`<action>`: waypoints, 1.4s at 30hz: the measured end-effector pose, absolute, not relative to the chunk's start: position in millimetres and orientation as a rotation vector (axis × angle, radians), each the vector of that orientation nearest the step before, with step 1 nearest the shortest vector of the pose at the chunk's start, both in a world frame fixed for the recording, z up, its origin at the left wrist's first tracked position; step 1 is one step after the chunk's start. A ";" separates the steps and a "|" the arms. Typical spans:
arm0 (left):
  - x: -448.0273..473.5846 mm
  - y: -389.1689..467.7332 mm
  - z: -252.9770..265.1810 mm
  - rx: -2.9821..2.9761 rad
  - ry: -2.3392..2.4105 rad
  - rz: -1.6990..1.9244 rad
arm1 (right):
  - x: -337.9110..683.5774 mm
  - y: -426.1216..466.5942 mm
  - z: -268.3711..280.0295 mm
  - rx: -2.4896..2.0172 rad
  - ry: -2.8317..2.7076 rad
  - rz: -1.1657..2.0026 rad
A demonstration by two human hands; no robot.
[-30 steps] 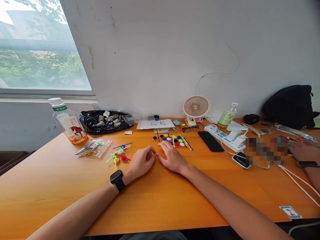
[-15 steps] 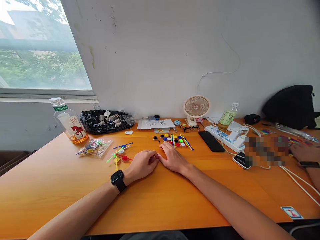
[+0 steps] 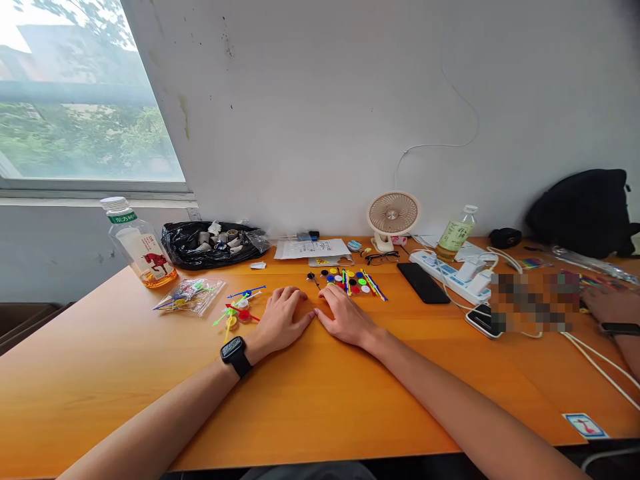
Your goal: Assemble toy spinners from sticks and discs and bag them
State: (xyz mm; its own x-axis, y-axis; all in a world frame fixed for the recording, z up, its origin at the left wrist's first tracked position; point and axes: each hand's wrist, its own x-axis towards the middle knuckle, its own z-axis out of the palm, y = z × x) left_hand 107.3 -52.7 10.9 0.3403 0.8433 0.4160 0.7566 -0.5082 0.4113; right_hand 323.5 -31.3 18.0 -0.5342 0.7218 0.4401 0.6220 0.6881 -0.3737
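My left hand (image 3: 283,321), with a black watch on its wrist, rests on the table with fingers stretched out and nothing in them. Just left of it lies a group of small plastic arrow spinners: a red spinner (image 3: 243,315), a yellow spinner (image 3: 231,323), a blue spinner (image 3: 247,294), plus green and white ones. My right hand (image 3: 346,317) lies on the table, fingers slightly bent and thumb apart, its thumb tip close to the left thumb. Beyond its fingertips are a black arrow piece (image 3: 313,279), several coloured discs (image 3: 332,280) and a bunch of coloured arrows (image 3: 374,285).
A clear bag of spinner parts (image 3: 190,296), a tea bottle (image 3: 143,250) and a black plastic bag (image 3: 175,243) stand left. Behind are papers (image 3: 310,249), glasses (image 3: 383,257) and a fan (image 3: 393,217). Rightward lie a phone (image 3: 423,283), a power strip (image 3: 445,275), cables and another person's hand (image 3: 607,307).
My left hand has uncurled and its fingers have spread out on the table. The red spinner now sits slightly further left, its arrow turned. My right hand is almost still.
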 end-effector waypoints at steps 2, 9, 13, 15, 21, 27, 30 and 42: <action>104.0 -48.9 10.4 2.463 1.462 0.903 | 323.4 -31.8 17.9 -1.032 -2.324 0.228; 94.9 -37.8 6.0 2.444 1.439 0.925 | 323.9 -30.7 17.7 -1.042 -2.317 0.226; 89.4 -30.0 4.5 2.437 1.354 0.959 | 323.6 -30.1 19.2 -1.039 -2.323 0.236; 88.0 -27.3 4.8 2.410 1.322 1.009 | 323.2 -30.6 20.3 -1.036 -2.322 0.240; 98.2 -38.2 7.9 2.450 1.180 0.949 | 323.9 -31.7 20.4 -1.008 -2.319 0.237; 102.8 -45.3 10.6 2.617 1.194 0.753 | 324.8 -30.3 18.0 -1.012 -2.322 0.235; 96.8 -39.7 10.4 2.610 1.222 0.715 | 324.5 -30.1 17.9 -1.003 -2.324 0.238; 87.5 -28.1 13.7 2.540 1.281 0.753 | 324.7 -29.4 19.0 -1.024 -2.321 0.231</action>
State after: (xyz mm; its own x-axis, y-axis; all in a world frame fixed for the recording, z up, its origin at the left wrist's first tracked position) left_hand 87.5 -28.1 13.7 0.4953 0.7947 0.3509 0.6933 -0.6050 0.3916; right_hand 324.7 -29.4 19.0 -0.5333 0.7206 0.4431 0.6191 0.6894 -0.3761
